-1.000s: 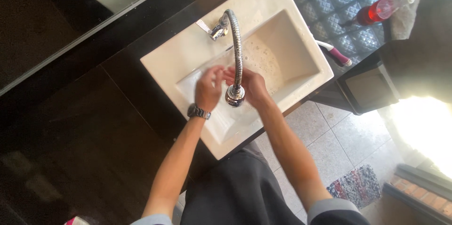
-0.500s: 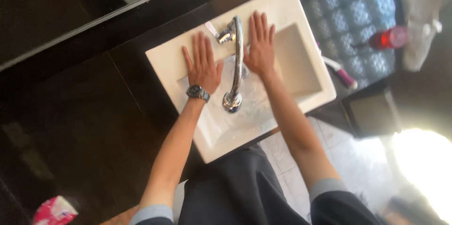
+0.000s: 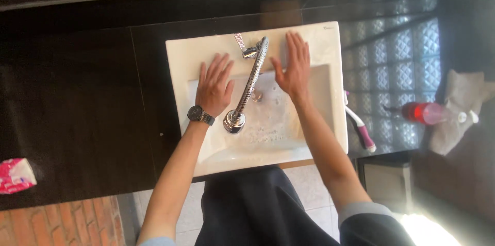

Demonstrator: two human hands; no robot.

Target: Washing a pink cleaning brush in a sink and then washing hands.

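Left hand [image 3: 214,85]: I am laying it flat on the sink [image 3: 180,65], fingers spread, holding nothing.
Right hand [image 3: 295,68]: flat too, fingers close together, on the back rim.
Tap [image 3: 246,89]: standing between my hands.
Sink feel: hard, heavy, probably wet and slippery; I would hold the rim.

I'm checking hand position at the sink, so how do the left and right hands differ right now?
The left hand wears a dark wristwatch; the right hand has a bare wrist. The left lies left of the faucet, lower down; the right lies right of it, reaching farther up the sink rim. Both are open, flat, fingers spread, holding nothing.
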